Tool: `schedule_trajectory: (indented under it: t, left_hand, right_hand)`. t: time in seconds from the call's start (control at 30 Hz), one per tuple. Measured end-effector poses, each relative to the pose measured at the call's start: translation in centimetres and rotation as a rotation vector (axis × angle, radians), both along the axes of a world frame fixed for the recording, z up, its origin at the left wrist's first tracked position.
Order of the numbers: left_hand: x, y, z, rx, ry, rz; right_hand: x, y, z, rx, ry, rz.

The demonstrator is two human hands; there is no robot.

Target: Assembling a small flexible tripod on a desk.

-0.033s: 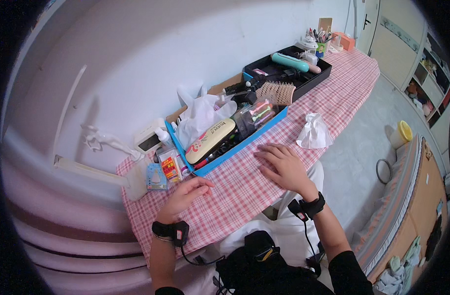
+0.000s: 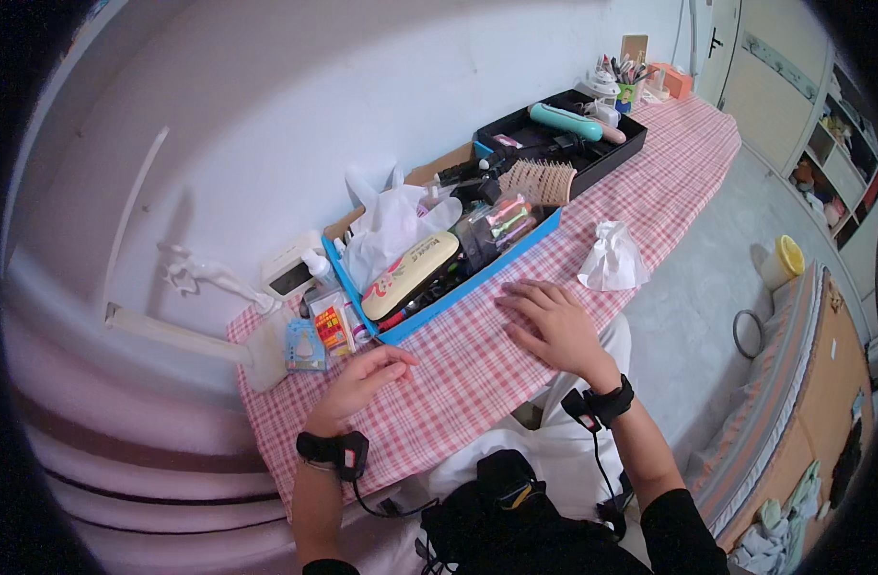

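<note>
My left hand [image 2: 367, 380] rests on its side on a pink-and-white checked tablecloth [image 2: 439, 388], fingers loosely bent and empty. Palm down, my right hand [image 2: 551, 328] lies on the cloth with its fingers spread, holding nothing. Just beyond both hands is a blue box [image 2: 473, 295] full of small things. In it are a cream glasses case [image 2: 412, 273], a white plastic bag [image 2: 393, 222], a beige hairbrush [image 2: 540, 179] and a clear pouch [image 2: 496, 228] of colourful items. A crumpled white paper [image 2: 613, 257] sits to the right of my right hand.
A black tray [image 2: 616, 149] with a mint-green cylindrical device [image 2: 566, 122] stands farther back. Left of the blue box are small packets [image 2: 332, 326], a white digital clock [image 2: 293, 273] and a white lamp [image 2: 262, 356]. A yellow-rimmed bin [image 2: 784, 259] stands on the floor at right.
</note>
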State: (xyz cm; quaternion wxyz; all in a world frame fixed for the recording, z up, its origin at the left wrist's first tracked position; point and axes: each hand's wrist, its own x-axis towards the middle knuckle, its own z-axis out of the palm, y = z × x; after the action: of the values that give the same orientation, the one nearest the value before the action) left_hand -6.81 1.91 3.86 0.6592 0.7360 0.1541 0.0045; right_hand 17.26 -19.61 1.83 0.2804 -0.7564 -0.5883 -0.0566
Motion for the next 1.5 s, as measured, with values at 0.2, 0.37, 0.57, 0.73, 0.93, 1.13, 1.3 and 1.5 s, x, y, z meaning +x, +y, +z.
schedule_trajectory:
  t: [0.2,0.37,0.57,0.73,0.93,1.13,1.3,1.5]
  left_hand:
    - [0.2,-0.3,0.3,0.02,-0.021,0.031]
    - [0.3,-0.2,0.3,0.049,-0.044,0.013]
    - [0.4,-0.1,0.0,0.029,-0.034,-0.002]
    - [0.4,-0.2,0.0,0.072,-0.032,-0.01]
    - [0.3,-0.9,0.6,0.028,-0.025,0.057]
    - [0.4,-0.4,0.2,0.041,-0.035,0.027]
    - [0.1,0.1,-0.2,0.047,-0.041,0.016]
    - [0.3,-0.3,0.2,0.035,-0.044,-0.001]
  right_hand:
    - [0.0,0.1,0.0,-0.005,-0.005,-0.004]
    - [0.1,0.2,0.0,0.021,-0.009,-0.001]
    - [0.1,0.1,-0.1,0.028,-0.004,-0.005]
    - [0.0,0.1,0.1,0.022,0.038,0.013]
    - [0.0,0.0,-0.1,0.026,0.01,0.003]
    - [0.0,0.0,-0.1,0.036,0.008,0.002]
    - [0.0,0.1,-0.3,0.025,0.046,0.018]
    - [0.0,-0.5,-0.6,0.082,0.129,-0.013]
